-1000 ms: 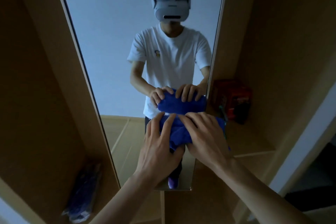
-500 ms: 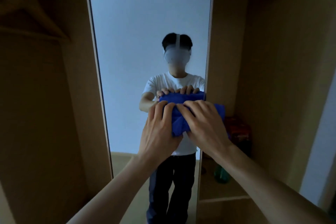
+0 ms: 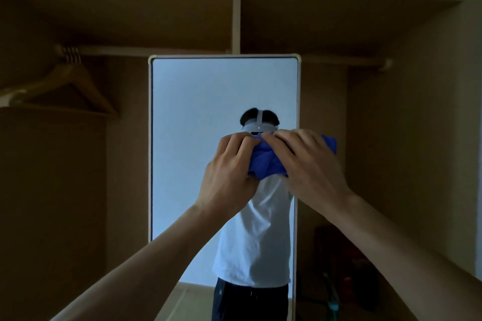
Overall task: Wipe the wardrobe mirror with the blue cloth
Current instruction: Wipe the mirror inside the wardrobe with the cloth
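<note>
The blue cloth is bunched up at the centre of the frame, pressed against the mirror close to its right edge and roughly halfway up the glass. Both hands grip it. The left hand covers the cloth's left part, with its fingers curled over the top and its thumb tucked under the lower fold. The right hand lies over the right part, its bent fingers reaching across the fabric until the fingertips nearly meet those of the left hand. A crumpled wedge of blue shows between the two hands. One corner of the cloth pokes out past the right hand's knuckles, over the mirror's right frame. Both forearms rise from the bottom corners of the frame and cross the lower half of the glass. The mirror is tall with a pale rim and stands in the middle of a dim brown wardrobe. In it is the reflection of a person in a white T-shirt and dark trousers wearing a headset, and the hands and cloth block most of the reflected head. At the upper left, wooden hangers hang from a rail. A pale upright post runs above the mirror's top edge. At the lower right, beside the mirror, is a dark red object too dim to identify.
</note>
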Tool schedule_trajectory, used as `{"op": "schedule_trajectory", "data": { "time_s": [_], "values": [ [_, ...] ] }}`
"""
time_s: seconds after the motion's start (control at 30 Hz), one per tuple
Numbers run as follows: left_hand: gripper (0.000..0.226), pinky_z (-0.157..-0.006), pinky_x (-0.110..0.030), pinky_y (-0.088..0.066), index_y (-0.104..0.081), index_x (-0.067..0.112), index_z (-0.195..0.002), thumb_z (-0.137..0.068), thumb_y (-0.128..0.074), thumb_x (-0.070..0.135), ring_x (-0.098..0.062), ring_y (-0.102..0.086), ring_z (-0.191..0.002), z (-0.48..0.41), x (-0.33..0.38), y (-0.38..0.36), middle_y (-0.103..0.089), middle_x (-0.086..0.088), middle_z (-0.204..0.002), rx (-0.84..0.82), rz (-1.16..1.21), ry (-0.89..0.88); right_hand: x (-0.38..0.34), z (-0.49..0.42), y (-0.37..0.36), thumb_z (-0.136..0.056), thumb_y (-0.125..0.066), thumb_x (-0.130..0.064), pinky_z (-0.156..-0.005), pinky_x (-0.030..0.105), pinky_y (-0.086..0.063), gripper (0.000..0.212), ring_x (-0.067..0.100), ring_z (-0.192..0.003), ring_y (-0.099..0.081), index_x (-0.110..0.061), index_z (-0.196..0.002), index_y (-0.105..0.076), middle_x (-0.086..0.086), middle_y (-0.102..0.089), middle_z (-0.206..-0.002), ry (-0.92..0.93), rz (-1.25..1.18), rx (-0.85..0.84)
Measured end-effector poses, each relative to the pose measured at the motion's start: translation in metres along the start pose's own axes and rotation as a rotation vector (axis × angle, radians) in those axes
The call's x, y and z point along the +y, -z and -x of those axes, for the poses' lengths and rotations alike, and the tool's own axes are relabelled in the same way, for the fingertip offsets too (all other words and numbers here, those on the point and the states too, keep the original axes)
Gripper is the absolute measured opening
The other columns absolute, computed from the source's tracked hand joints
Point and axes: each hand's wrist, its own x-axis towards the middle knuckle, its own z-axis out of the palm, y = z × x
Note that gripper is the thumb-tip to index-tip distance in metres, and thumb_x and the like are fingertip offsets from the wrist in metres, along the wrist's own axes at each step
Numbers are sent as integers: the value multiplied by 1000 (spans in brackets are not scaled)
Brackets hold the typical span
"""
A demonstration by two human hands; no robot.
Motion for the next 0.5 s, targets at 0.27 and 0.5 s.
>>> {"op": "schedule_trajectory", "data": {
  "time_s": [0.27,0.5],
  "values": [
    [52,-82,-37,-56,-57,8,-131,-83,-76,16,-30,-50,-129,-93,-6,6,-56,-10,-137,55,-213,-123,59,-74,3,-84,-70,-28,-103,44,-41,63,30,-114,-53,-17,-140,-44,9,-57,-128,-52,171,37],
    [60,-92,-39,-55,-47,11,-140,-87,-73,20,-31,-47,-132,-143,-20,4,-50,-9,-142,54,-301,-91,81,-121,-8,-88,-66,-27,-105,46,-37,61,33,-116,-51,-23,-145,-45,11,-56,-128,-99,208,71]
  ]
}}
